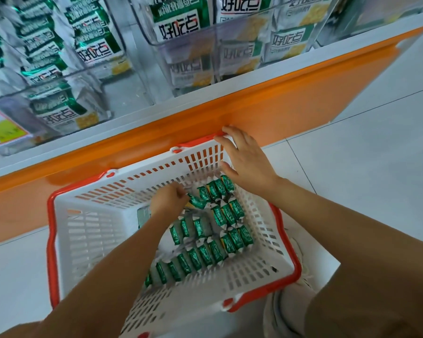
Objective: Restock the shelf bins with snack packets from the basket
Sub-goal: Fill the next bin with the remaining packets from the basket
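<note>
Head view: orange shelf ledge just behind basket.

The floor is laid with large, pale grey, glossy tiles with thin dark joints. A shelf with a white front edge runs slantwise across the view. Below it, an orange base panel meets the tiles. The light is soft and even, with a faint sheen on the orange.
</note>
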### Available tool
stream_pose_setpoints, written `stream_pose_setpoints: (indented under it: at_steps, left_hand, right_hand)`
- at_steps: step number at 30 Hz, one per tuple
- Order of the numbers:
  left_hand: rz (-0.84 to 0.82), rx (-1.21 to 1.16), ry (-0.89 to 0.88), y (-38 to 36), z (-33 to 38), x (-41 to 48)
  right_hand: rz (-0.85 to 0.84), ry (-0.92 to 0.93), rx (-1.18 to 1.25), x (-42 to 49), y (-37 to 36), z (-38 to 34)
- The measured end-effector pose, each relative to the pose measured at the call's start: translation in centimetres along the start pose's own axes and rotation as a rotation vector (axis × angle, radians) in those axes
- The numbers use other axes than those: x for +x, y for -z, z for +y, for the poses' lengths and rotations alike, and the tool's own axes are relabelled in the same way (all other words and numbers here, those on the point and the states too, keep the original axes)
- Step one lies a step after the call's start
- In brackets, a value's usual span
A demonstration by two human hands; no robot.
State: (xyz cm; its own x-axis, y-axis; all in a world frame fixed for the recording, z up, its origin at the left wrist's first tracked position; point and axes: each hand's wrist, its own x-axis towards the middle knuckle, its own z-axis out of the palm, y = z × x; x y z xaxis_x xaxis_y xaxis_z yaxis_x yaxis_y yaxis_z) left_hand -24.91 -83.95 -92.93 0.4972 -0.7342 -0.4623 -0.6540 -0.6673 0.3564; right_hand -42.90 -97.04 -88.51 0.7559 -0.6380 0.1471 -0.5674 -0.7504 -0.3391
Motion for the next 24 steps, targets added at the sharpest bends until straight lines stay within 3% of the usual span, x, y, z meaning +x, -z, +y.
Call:
stream_pose_setpoints:
  at_steps: [3,7,11,16,19,24]
  left_hand:
    - [0.033,-0.134,-0.025,2.0,0.1,-0.7]
    - [0.057,-0.342,-0.029,4.7,0.4,-2.2]
    - [0.020,-0.651,-0.012,7.6,0.9,-4.7]
    - [-0.084,-0.900,-0.076,10.6,1.3,-8.2]
    - [-0.030,-0.844,-0.127,12.4,1.3,-9.9]
    - [0.214,-0.617,-0.363,15.9,2.0,-12.4]
  right_hand:
    - [-0.035,0.088,-0.001,-0.6,0.5,-0.4]
    - [-0.213,0.224,0.039,-1.6,1.7,-2.0]
    - [-0.326,0.134,0.175,-2.0,3.3,-4.4]
    - [-0.234,0.008,0.486,-1.4,6.1,-7.3]
    - [-0.184,0.026,0.598,-0.8,7.9,-8.7]
    - [-0.027,0.121,0.445,0.8,11.1,-10.4]
